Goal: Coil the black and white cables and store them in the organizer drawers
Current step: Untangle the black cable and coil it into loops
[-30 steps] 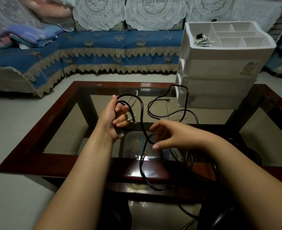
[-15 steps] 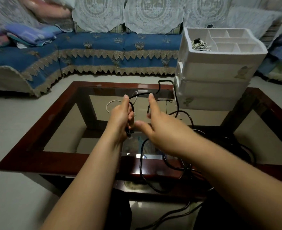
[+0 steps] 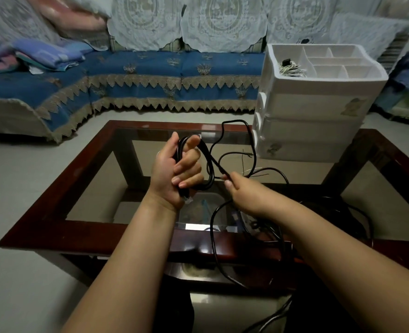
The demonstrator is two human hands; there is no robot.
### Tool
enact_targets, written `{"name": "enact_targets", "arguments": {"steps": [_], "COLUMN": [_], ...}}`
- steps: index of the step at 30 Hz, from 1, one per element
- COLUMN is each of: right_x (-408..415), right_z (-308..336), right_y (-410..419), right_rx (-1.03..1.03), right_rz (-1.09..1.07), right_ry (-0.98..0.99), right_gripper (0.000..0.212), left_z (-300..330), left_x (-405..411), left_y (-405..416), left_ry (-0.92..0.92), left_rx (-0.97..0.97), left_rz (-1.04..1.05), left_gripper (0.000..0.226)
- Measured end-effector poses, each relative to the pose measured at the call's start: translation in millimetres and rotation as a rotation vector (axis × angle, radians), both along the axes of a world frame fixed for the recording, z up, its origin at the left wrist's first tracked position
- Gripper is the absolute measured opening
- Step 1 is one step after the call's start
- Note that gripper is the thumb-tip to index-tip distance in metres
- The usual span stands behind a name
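Black cable (image 3: 209,162), white organizer (image 3: 319,104), blue sofa (image 3: 150,68)

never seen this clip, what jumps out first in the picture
Mid-frame, the left hand grips a few loops of black cable above the glass table, while the right hand pinches the next stretch. At the table's far right stands a white drawer organizer, a coiled white cable in its open top.

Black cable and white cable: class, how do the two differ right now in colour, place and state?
The black cable is dark, the white cable pale. The black one is only part coiled, in the left hand, its slack fed by the right hand; the white one lies bundled in the organizer top tray. Neither sits in a drawer.
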State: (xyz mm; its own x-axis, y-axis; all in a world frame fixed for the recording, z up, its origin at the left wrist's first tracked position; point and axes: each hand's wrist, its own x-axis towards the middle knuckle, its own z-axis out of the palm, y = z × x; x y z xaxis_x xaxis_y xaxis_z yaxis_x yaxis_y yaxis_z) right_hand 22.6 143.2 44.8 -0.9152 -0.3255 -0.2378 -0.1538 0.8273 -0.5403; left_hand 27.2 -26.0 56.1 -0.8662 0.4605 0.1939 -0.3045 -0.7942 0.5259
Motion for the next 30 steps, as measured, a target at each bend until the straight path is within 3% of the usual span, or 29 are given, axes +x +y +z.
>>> {"name": "enact_targets", "arguments": {"steps": [5, 8, 10, 12, 15, 20, 27, 30], "right_x": [8.5, 18.8, 26.7, 32.1, 30.2, 17.7, 13.7, 10.5], "right_z": [-5.6, -9.6, -13.4, -17.9, -21.8, -21.3, -8.4, -0.9], "right_y": [-14.8, -17.8, -17.7, -16.2, -13.0, -17.3, -14.3, -7.9], "right_rx": [-0.029, -0.481, -0.699, -0.623, -0.27, 0.181, 0.147, 0.125], "right_rz": [0.092, -0.05, -0.178, -0.184, -0.083, 0.015, 0.174, 0.207], "right_ry": [-0.111, -0.176, -0.103, 0.109, 0.373, 0.373, 0.356, 0.332], "right_gripper": [0.049, 0.054, 0.056, 0.049, 0.047, 0.056, 0.031, 0.018], "left_z": [0.2, 0.8, 3.0, 4.1, 4.7, 3.0, -12.6, -20.1], "left_x": [-2.1, -7.1, -9.2, -9.8, -7.8, -4.3, -7.4, -8.7], "left_y": [13.7, 11.8, 9.3, 9.2, 11.7, 23.1, 39.7, 44.2], "left_ry": [-0.069, -0.12, -0.151, -0.173, -0.145, 0.006, 0.27, 0.337], "left_rx": [0.004, 0.046, 0.058, 0.048, -0.019, -0.391, -1.046, -1.178], "left_rz": [0.306, 0.438, 0.522, 0.584, 0.615, 0.622, 0.644, 0.668], "left_gripper": [0.047, 0.045, 0.045, 0.045, 0.045, 0.044, 0.052, 0.044]}}
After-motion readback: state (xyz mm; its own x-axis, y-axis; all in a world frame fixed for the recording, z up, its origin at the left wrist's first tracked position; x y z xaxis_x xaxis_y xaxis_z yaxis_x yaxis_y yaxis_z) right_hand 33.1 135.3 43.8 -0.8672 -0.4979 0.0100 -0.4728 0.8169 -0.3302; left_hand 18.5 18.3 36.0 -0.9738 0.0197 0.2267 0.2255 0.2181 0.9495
